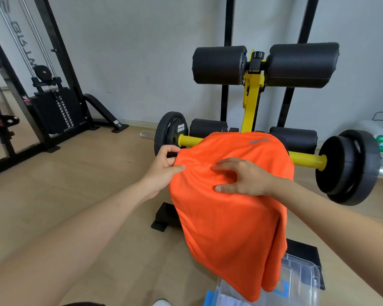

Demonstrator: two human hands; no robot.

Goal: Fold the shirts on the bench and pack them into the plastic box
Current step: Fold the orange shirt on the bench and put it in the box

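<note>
An orange shirt [230,206] is draped over the near end of the bench [251,100], covering the pad completely, so only the yellow frame, the black roller pads [219,65] and the weight plates [349,166] on the yellow bar show around it. The shirt's lower edge hangs down past the bench and overlaps the rim of the clear plastic box [301,277], which sits on the wooden floor [75,184] just below, at the person's feet. Something pale lies inside the box, though I cannot tell what it is. The left hand [164,166] is at the shirt's left edge, its fingers curled and its thumb laid on top, pinching the cloth there. The right hand [243,177] is on top of the shirt near its middle, fingers bent and spread, fingertips and thumb dug into the fabric with small creases gathered between them. Both forearms reach in from below. A cable machine's weight stack [53,109] stands against the wall to the left.
</note>
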